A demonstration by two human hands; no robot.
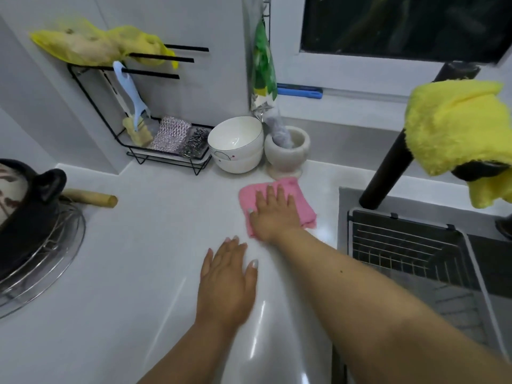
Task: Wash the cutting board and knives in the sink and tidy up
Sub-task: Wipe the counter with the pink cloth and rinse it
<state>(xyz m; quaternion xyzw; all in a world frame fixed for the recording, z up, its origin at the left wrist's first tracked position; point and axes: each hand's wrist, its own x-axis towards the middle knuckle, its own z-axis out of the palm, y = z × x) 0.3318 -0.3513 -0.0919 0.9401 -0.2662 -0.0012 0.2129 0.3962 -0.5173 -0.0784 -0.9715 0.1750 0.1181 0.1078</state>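
A pink cloth [300,199] lies flat on the white countertop [155,245], just in front of the mortar. My right hand [274,214] presses down on it, palm flat and fingers spread. My left hand [225,281] rests flat on the bare counter nearer to me, holding nothing. To the right is the sink [482,273] with a wire basket [399,245] set in it. No cutting board or knife shows on the counter or in the sink.
A black faucet [399,151] with a yellow cloth [457,134] draped over it rises behind the sink. Stacked white bowls [235,145], a stone mortar [286,153] and a black wire rack [166,151] with scrubbers line the back. A dark pot [30,209] and a wooden handle [91,197] sit at left.
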